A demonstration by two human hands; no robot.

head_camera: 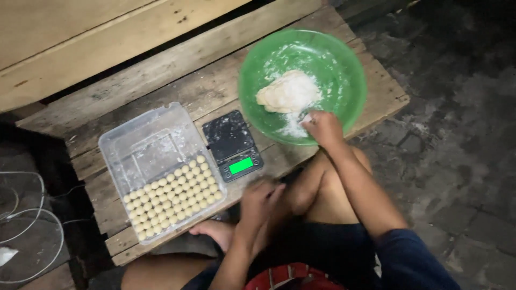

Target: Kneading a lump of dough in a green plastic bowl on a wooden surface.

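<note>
While the right hand (322, 127) fingers pinch dough (287, 92), blurred left hand (262, 200) hangs unreadable.

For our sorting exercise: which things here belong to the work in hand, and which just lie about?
In use: green bowl, dough lump, right hand, left hand, small scale, clear tray, dough balls.
Lying about: white cables, wooden planks.

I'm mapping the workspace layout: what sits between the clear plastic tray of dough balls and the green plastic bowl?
In the head view, a small black digital scale with a lit green display sits on the wooden planks between the clear plastic tray and the green plastic bowl.
</note>
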